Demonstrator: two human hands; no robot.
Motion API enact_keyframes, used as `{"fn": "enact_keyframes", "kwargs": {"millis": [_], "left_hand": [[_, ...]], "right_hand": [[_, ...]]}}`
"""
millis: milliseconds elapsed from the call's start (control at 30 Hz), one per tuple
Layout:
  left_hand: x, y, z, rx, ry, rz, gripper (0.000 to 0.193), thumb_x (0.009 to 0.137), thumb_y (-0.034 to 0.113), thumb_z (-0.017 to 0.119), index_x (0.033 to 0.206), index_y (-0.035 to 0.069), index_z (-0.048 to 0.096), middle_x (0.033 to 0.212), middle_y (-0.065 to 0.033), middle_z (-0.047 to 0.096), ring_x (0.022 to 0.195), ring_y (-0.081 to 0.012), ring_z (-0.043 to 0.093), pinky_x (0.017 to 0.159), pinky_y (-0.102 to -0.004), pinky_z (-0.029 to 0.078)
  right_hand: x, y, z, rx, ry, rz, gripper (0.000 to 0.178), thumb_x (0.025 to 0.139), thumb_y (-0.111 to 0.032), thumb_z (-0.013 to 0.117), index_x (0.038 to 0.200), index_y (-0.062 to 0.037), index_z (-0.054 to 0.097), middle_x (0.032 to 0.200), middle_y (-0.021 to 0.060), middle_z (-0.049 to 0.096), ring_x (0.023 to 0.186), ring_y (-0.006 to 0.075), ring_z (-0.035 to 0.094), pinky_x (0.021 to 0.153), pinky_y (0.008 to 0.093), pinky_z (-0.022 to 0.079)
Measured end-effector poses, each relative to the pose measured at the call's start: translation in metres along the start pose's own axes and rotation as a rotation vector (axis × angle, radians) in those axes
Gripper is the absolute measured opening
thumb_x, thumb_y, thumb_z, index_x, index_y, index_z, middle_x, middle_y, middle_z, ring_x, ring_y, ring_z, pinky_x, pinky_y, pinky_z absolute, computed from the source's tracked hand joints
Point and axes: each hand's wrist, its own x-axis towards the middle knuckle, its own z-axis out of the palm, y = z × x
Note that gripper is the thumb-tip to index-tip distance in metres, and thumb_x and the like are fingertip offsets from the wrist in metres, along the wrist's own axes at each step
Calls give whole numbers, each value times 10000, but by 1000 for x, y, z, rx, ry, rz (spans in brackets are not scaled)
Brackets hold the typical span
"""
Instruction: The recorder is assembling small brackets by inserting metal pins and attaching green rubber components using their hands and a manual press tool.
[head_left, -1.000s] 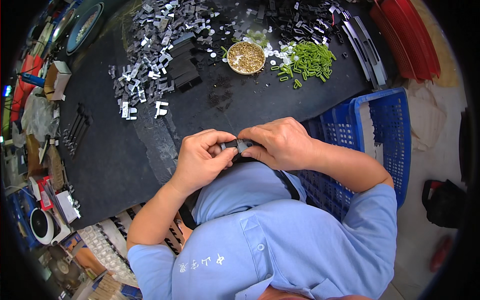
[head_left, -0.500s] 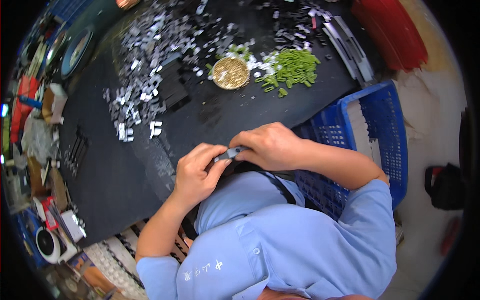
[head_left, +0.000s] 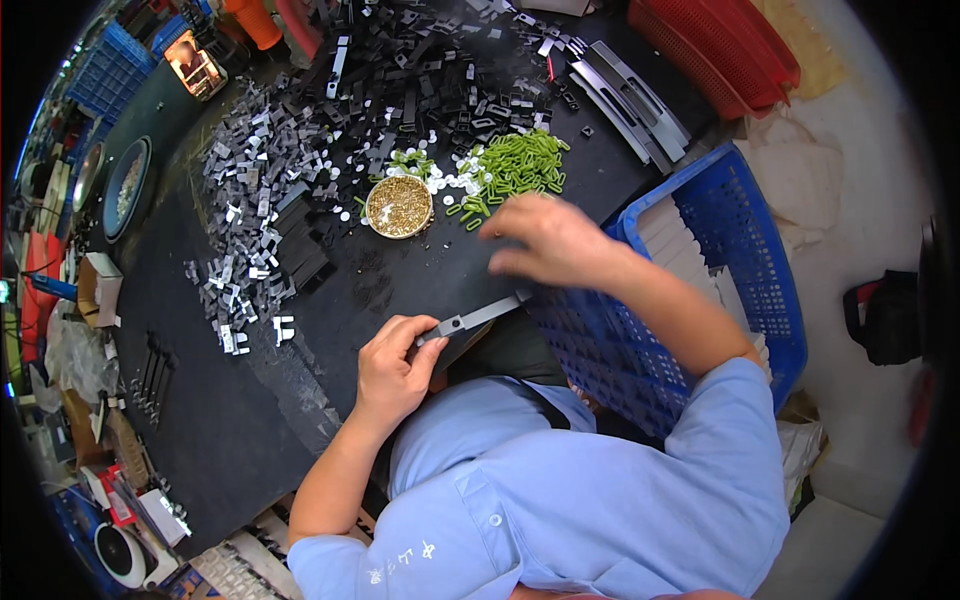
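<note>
My left hand (head_left: 392,368) pinches one end of a long flat grey bar (head_left: 480,312) between thumb and fingers. A round dark hole shows in the bar near my fingertips, and its far end points right at the table edge. My right hand (head_left: 550,240) is off the bar, slightly blurred, with thumb and fingers apart and nothing visible between them. It is nearest to a pile of green oval rings (head_left: 520,160). Left of that pile stands a round tub (head_left: 400,234) of small brass-coloured pieces, with white discs (head_left: 450,182) scattered between.
Grey metal clips (head_left: 240,210) and black parts (head_left: 430,90) spread over the dark table (head_left: 200,440). Several long grey bars (head_left: 630,105) lie at the far right. A blue crate (head_left: 770,250) with pale strips stands beside my right arm; red baskets (head_left: 715,50) sit beyond.
My right hand has left the bar and moved up toward the green rings. The bar now shows along its length in my left hand. The view has shifted.
</note>
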Motion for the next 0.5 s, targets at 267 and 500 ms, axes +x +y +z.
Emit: {"fn": "enact_keyframes", "kwargs": {"millis": [267,500], "left_hand": [[-12,9,-1,-74,-77,-17,170,753,29,698,910,-6,643,754,-72,598,496,-84,522,460,-231,408],[9,10,3,84,-194,168,193,738,108,687,908,47,620,1080,-151,601,1039,-310,543,868,-398,393]], "right_hand": [[4,7,32,-87,-22,-112,100,745,-146,681,820,-103,630,787,52,579,787,241,587,717,352,464],[20,9,27,-77,-46,104,121,747,-174,641,806,-71,616,781,87,619,771,283,625,658,416,498]]}}
